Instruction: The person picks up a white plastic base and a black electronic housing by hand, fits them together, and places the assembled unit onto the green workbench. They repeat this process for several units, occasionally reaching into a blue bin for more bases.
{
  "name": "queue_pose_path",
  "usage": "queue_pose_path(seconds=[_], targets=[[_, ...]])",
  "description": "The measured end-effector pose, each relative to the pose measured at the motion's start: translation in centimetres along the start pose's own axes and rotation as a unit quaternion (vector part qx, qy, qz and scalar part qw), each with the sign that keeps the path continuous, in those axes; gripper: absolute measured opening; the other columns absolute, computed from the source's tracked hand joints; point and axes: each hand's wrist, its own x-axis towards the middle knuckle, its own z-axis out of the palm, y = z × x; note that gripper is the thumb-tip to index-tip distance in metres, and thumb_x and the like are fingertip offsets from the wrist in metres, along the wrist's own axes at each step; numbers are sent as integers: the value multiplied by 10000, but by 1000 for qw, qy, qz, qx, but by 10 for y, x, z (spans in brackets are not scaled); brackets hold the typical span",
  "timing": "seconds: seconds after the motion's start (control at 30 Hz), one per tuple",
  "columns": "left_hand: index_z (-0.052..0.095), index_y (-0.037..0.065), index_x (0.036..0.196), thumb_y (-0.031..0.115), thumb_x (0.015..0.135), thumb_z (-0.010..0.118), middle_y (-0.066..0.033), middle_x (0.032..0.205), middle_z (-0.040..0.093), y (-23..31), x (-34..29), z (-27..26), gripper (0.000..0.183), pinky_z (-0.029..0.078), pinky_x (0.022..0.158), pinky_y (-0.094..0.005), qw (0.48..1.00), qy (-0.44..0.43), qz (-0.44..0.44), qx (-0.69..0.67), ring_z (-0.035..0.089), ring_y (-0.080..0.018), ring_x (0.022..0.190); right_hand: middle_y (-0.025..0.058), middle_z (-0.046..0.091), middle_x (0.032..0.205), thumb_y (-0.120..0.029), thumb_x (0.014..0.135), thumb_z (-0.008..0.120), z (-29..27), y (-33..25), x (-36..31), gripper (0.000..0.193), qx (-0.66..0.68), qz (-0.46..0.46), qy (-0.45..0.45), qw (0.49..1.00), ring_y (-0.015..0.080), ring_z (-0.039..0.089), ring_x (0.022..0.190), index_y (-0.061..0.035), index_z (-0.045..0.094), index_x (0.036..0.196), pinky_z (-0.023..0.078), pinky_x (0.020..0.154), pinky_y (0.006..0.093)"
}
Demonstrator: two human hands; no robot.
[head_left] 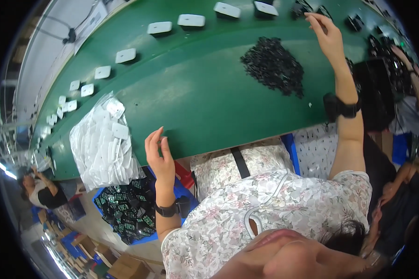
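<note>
My right hand (328, 38) is stretched out over the far right of the green table, fingers apart and slightly bent, with nothing visible in them. Its fingertips are close to a black housing with parts inside (301, 8); I cannot tell if they touch it. Below and left of that hand lies a heap of small black parts (273, 65). My left hand (158, 151) hovers at the table's near edge, open and holding nothing. Beside it on the left is a clear plastic bag full of white covers (100, 144), two of them lying on top.
White-topped boxes (191, 20) stand in a curved row along the green table (186, 93). A blue bin (97, 202) of circuit boards (125, 209) sits below the near edge. A black crate (375, 93) stands at right, by another person's arm (407, 60). Another person (46, 188) is far left.
</note>
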Motion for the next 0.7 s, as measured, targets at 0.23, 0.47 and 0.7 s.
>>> queue_pose_path(seconds=[0.23, 0.47, 0.7], targets=[[607, -12, 1158, -1, 942, 521, -130, 1132, 574, 16, 15, 54, 233, 499, 765, -288, 995, -79, 55, -31, 610, -194, 889, 61, 630, 884, -65, 948, 553, 10, -23, -165, 124, -60, 47, 154, 985, 105, 563, 744, -17, 636, 1026, 452, 683, 227], [622, -12, 1125, -16, 916, 548, -153, 1122, 593, 53, 5, 124, 222, 512, 744, -303, 939, -263, 203, -90, 616, -215, 892, 37, 602, 781, -118, 904, 626, 35, 4, -318, 91, -74, 275, 155, 946, 109, 546, 635, -61, 629, 974, 427, 589, 252], [630, -10, 1088, -33, 893, 554, -151, 1061, 626, 78, -5, 151, 210, 502, 749, -292, 815, -495, 254, -163, 624, -224, 842, 136, 686, 921, -365, 845, 697, 3, 156, -423, 423, -197, 515, 186, 813, 265, 655, 804, -31, 614, 1092, 508, 716, 371]])
